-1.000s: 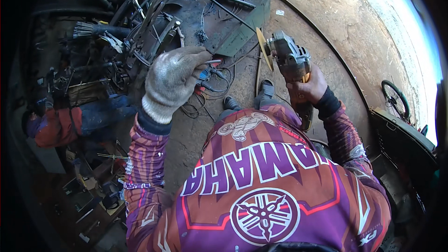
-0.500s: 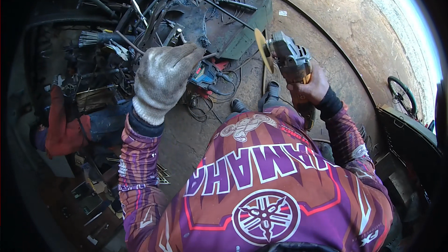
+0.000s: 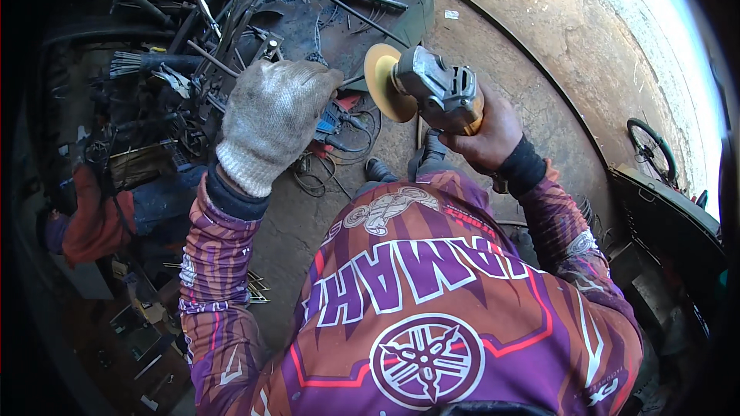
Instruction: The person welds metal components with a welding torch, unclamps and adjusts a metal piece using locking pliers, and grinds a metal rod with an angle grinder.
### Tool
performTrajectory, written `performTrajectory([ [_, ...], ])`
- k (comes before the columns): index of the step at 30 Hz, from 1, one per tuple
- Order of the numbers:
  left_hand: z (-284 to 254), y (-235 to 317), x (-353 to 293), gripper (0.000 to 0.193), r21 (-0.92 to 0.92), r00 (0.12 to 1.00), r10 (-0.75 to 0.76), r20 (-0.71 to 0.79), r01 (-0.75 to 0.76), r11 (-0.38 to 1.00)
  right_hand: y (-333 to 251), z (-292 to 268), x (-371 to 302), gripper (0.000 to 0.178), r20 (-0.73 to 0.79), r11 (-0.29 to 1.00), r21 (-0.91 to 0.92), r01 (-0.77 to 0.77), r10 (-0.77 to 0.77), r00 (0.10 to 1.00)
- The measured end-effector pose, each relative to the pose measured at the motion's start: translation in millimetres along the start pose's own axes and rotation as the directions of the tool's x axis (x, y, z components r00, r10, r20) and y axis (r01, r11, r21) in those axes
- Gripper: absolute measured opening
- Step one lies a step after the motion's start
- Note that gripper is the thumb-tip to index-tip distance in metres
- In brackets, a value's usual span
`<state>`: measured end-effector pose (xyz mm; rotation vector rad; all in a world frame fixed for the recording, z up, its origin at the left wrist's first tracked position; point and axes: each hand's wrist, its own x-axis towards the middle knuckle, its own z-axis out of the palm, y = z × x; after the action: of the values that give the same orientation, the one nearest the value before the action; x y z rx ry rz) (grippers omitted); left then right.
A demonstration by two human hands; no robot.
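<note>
My left hand (image 3: 274, 119), in a pale knitted work glove, is closed around a thin metal rod (image 3: 213, 58). One stretch of the rod sticks out on the glove's left, and a short end emerges on its right; the glove hides the middle. My bare right hand (image 3: 493, 135) grips an angle grinder (image 3: 441, 91) with a grey head and a yellow-orange body. Its yellowish disc (image 3: 385, 83) stands close to the rod's short end. Whether the two touch I cannot tell. No sparks show.
A cluttered metal bench (image 3: 378, 11) with rods, pipes and wire lies ahead. Below my left hand are a blue machine (image 3: 330, 122) and looped cables (image 3: 312, 177). Another person (image 3: 100, 219) works at far left. A dark metal cabinet (image 3: 667, 219) and a bicycle wheel (image 3: 651, 150) are at right.
My right hand has brought the grinder leftward toward the rod end, and its disc now faces more into view. My left hand keeps its grip on the rod; the whole view has shifted slightly.
</note>
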<state>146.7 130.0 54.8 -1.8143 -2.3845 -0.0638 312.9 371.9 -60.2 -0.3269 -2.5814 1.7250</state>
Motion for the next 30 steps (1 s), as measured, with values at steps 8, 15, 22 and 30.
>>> performTrajectory([
  [8, -0.4, 3.8, 4.4, 0.023, -0.064, 0.999, -0.045, 0.019, 0.046, 0.997, 3.8, 5.2, 0.7, 0.065, 0.001, 0.999, -0.050, -0.001, 0.001, 1.000],
  [15, -1.9, 5.0, 5.3, 0.021, -0.137, 0.998, -0.056, -0.017, 0.053, 0.989, 3.9, 3.4, 0.3, 0.064, 0.025, 1.000, 0.019, -0.021, 0.021, 0.999],
  [22, -1.3, 0.0, 3.1, 0.020, -0.143, 0.998, -0.061, -0.003, 0.060, 0.988, 5.7, 0.0, -3.6, 0.063, 0.018, 0.991, 0.120, -0.060, 0.059, 0.998],
  [30, -2.8, 4.2, 8.9, 0.020, -0.160, 0.999, -0.049, -0.009, 0.047, 0.986, 5.5, 0.7, -3.0, 0.063, 0.011, 1.000, 0.010, -0.011, 0.011, 1.000],
])
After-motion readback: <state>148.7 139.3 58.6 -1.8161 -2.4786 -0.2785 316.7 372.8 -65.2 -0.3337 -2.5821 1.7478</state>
